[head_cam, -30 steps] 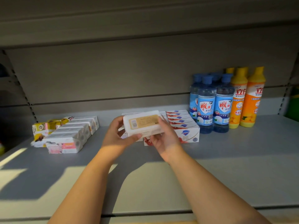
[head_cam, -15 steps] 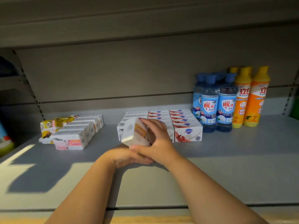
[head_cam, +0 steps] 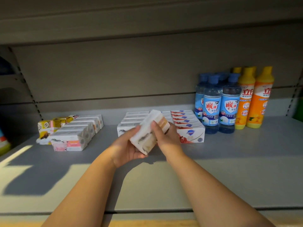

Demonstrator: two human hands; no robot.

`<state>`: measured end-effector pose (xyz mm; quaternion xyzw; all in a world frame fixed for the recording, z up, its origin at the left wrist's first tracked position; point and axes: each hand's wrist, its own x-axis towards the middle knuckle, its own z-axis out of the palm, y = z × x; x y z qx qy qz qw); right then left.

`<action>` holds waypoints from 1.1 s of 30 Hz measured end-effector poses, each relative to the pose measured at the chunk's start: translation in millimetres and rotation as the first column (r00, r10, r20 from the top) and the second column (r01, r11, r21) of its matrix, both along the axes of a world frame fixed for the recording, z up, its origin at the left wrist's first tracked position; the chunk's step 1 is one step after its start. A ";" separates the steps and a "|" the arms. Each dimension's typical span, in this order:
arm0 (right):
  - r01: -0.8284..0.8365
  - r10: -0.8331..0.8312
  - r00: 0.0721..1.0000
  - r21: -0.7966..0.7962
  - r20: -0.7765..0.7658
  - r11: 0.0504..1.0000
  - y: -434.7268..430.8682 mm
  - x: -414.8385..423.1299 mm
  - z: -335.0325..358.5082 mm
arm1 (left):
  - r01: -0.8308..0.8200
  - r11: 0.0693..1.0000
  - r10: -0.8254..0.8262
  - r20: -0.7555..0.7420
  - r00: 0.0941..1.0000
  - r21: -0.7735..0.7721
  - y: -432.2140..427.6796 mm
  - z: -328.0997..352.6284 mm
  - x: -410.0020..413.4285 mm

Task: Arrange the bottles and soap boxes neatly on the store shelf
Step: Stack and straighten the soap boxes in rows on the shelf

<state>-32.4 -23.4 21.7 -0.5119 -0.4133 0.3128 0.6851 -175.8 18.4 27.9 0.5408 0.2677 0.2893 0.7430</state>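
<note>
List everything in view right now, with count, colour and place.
shelf: one, grey, across the view
blue bottles: at least four, blue, back right
orange bottles: at least three, orange with yellow caps, far right
red-and-white soap boxes: one row, beside the blue bottles
white soap boxes: partly hidden, centre back
pink-and-white soap boxes: one row, left
yellow packets: count unclear, far left
held soap box: one, white, tilted, above the shelf
left hand: holds it from below
right hand: grips its right side

Left hand (head_cam: 126, 149) and right hand (head_cam: 166, 139) are bare, like both forearms (head_cam: 91, 185).
</note>
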 end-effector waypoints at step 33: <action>-0.219 0.214 0.976 0.305 0.050 0.927 -20.1 -3.1 11.0 | -0.244 0.859 0.229 0.089 0.969 0.451 -5.1 5.0 -3.9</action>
